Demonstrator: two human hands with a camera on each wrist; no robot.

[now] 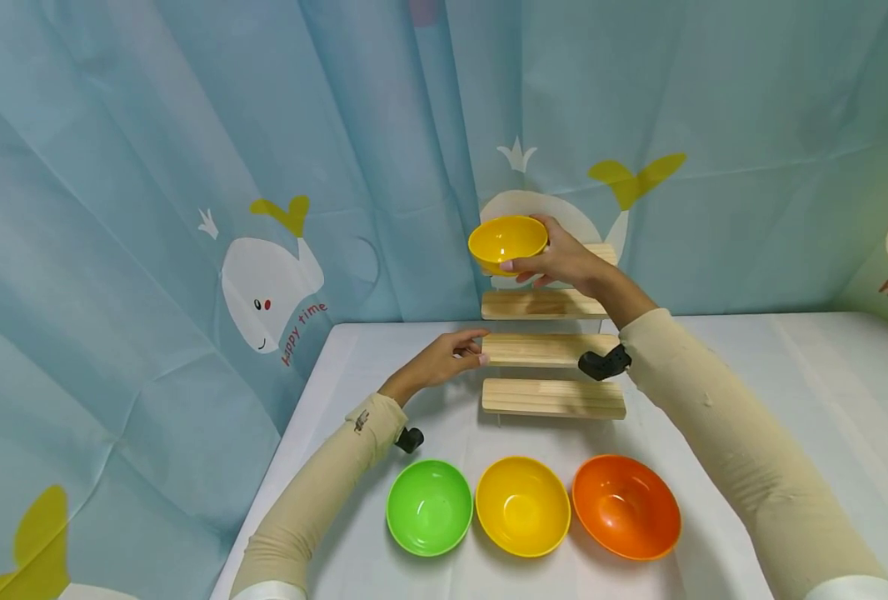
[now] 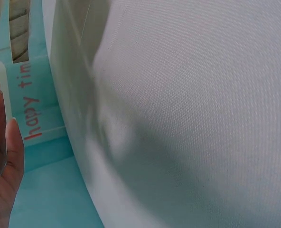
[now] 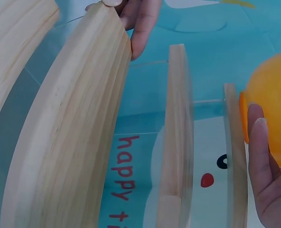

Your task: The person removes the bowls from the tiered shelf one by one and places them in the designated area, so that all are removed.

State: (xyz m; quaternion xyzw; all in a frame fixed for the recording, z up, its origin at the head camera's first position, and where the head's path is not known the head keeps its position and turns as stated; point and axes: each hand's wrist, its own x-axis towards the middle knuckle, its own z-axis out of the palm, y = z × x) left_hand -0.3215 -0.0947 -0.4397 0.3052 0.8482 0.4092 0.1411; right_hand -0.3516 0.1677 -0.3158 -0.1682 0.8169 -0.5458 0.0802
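My right hand [image 1: 566, 260] holds a small yellow bowl [image 1: 506, 237] by its right side, at the height of the top board of a stepped wooden rack [image 1: 537, 350]. In the right wrist view, the fingers of that hand lie against the orange-yellow outside of the bowl [image 3: 276, 104]. My left hand [image 1: 444, 360] grips the left end of the rack's second board from the bottom. From the right wrist, its thumb shows over one face of that board [image 3: 79, 104] and its fingers on the other.
In front of the rack stand a green bowl [image 1: 429, 508], a larger yellow bowl [image 1: 522, 507] and an orange bowl [image 1: 626, 507] in a row on the white tablecloth [image 1: 714, 400]. A blue curtain [image 1: 414, 167] with whale prints hangs close behind the rack and along the left.
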